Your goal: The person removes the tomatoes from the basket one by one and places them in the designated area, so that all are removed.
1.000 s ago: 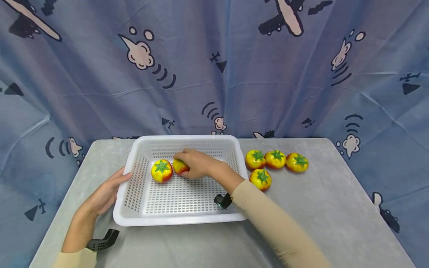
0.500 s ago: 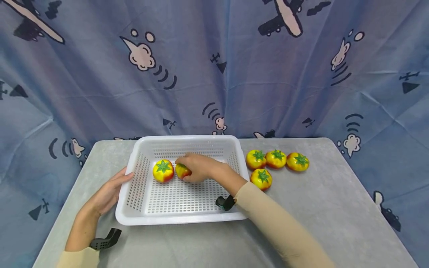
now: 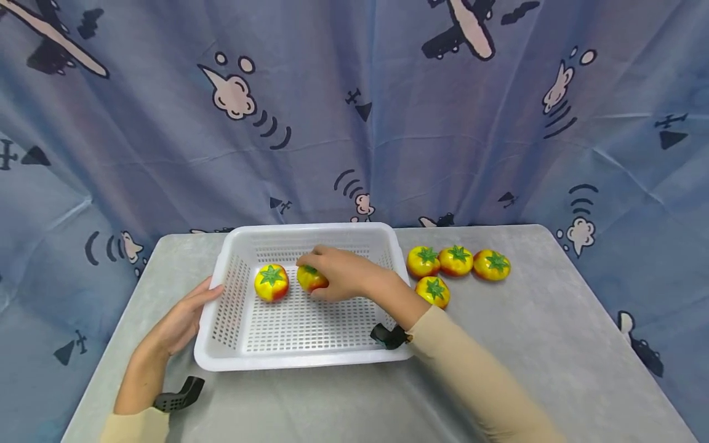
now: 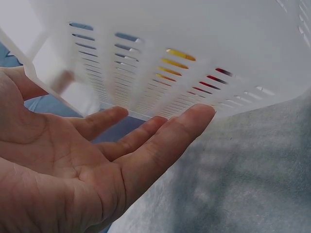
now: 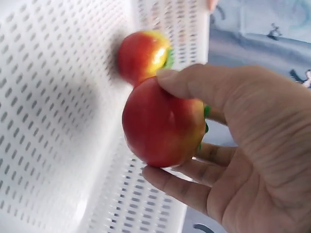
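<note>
We see a basket [image 3: 260, 363] on a table [image 3: 565, 344], a curtain [image 3: 310, 141] behind.
Inside, we find one fruit [image 3: 272, 283] left of the held fruit [image 3: 310, 279] in the right hand [image 3: 346, 275]; the left hand [image 3: 180, 320] is at the left rim; rightward, three fruits in a row [image 3: 456, 262], a fourth fruit [image 3: 434, 291] before them.

Rm type unclear: printed curtain [image 3: 310, 135], grey tbl [image 3: 554, 344]

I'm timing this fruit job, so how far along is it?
I can't be sure of the direction. If the white basket is being emptied, done: four fruits on the table; in hand: the held fruit, in the right hand; left: one fruit resting in the basket. If it's being filled, done and left swap.
</note>
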Demonstrator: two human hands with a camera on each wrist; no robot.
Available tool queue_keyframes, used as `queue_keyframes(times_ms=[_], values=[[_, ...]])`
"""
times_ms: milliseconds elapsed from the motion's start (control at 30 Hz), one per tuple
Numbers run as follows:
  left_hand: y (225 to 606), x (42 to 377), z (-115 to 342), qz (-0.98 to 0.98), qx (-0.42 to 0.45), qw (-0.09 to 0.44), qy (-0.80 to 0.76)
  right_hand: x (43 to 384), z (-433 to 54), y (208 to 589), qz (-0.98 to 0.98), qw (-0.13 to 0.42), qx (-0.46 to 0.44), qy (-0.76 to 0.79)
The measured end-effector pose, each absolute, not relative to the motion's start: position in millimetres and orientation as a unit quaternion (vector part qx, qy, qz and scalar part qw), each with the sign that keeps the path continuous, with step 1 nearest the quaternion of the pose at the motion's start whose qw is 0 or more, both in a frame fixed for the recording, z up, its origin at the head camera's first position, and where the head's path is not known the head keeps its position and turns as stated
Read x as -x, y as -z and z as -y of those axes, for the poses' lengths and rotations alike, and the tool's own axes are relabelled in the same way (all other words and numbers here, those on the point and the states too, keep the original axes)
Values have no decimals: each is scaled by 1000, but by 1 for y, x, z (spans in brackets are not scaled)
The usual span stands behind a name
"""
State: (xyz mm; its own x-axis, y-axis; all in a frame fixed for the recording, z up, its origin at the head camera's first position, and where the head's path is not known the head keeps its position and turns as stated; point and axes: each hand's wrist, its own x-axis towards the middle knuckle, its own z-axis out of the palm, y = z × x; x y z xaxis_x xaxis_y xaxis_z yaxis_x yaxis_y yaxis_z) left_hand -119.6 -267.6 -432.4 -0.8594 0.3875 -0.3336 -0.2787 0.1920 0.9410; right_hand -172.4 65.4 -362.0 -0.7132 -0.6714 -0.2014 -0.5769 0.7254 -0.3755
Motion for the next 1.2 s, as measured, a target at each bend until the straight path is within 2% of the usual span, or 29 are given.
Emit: queue_keyframes(times_ms=[367, 1200], values=[[433, 119, 266, -730, -37, 261, -630, 155, -98, 344, -919, 125, 325, 183], [430, 119, 266, -721, -40, 263, -639, 114, -178, 331, -924, 20, 278, 262]])
